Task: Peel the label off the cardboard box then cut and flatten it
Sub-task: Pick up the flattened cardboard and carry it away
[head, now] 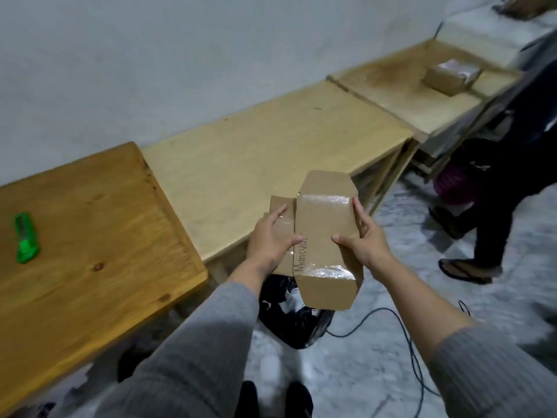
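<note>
I hold a flattened brown cardboard box (324, 224) in the air, beyond the front edge of the pale wooden table. Shiny clear tape crosses it near both ends, and handwriting runs along its middle. My left hand (271, 236) grips its left side, thumb on top. My right hand (361, 233) grips its right edge, thumb pressed on the face. A green utility knife (26, 238) lies on the darker wooden table at the far left, well away from both hands.
A pale table (271, 140) and another table (401, 86) with a taped cardboard box (450, 75) stand along the wall. A black bag (294, 315) sits on the floor below my hands. A cable (404, 336) trails over the floor. A person's legs (494, 188) stand at right.
</note>
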A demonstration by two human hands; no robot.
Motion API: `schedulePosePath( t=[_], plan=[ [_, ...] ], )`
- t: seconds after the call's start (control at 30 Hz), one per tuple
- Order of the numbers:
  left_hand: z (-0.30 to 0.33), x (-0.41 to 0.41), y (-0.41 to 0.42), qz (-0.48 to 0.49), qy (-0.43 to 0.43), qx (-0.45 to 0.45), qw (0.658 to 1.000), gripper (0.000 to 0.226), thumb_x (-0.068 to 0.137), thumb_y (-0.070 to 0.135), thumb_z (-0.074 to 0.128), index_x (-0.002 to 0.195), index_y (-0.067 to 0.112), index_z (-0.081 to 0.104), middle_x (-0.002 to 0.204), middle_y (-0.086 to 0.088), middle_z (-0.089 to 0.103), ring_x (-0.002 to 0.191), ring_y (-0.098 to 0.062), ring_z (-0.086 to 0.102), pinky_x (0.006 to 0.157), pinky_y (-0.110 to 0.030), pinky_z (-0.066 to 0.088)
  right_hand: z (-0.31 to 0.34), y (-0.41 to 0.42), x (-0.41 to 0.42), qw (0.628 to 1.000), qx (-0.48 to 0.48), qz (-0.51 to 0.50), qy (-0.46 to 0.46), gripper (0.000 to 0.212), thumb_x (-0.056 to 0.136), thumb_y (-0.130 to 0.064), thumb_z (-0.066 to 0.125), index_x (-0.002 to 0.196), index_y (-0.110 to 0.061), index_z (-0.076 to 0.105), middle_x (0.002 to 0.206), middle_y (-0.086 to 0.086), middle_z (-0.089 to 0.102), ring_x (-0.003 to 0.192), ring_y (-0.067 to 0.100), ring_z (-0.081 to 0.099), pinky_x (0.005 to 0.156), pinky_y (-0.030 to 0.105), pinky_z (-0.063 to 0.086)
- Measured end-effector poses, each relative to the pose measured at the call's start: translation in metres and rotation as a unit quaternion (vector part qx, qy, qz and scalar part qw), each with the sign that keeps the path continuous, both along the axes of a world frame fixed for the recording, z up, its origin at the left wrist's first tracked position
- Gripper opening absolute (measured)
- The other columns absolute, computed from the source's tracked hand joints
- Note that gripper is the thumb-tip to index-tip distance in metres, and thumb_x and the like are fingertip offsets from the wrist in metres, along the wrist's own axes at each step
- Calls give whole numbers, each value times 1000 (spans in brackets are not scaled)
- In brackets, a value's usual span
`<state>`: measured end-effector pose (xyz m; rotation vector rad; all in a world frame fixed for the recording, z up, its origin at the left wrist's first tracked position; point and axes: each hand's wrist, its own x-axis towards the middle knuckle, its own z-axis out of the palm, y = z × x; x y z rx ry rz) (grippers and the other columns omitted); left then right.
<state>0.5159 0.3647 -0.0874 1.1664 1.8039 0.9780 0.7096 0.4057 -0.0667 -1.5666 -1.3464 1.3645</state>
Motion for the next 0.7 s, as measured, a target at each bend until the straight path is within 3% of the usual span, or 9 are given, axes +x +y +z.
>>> schedulePosePath(
  t=[0.17,0.33,0.5,0.7],
  plan=[
    [-63,29,11,-57,55,-70,994,87,67,27,87,142,34,44,126,-4,47,121,-17,47,100,-21,30,-72,-7,31,997,-48,-44,-36,98,74,0,74,142,-52,25,133,-5,50,113,21,56,99,46,48],
    [-169,35,26,-117,182,-148,965,87,69,50,80,144,43,37,133,-1,49,123,-20,49,96,-31,40,-191,3,37,994,-71,-44,-64,95,80,2,67,144,-50,20,147,-5,40,122,20,51,102,42,45],
    [-313,40,35,-116,204,-171,957,83,75,44,78,147,31,38,142,-4,46,128,-22,45,101,-30,36,-350,19,36,994,-74,-24,-80,94,81,1,65,146,-46,17,147,-3,42,124,20,49,102,35,44],
    [-472,31,57,-141,217,-170,951,76,79,38,75,146,25,39,137,-8,51,124,-27,48,96,-33,40,-514,41,27,995,-82,-2,-64,91,82,5,59,150,-35,14,139,1,46,122,18,46,96,27,41]
  ],
)
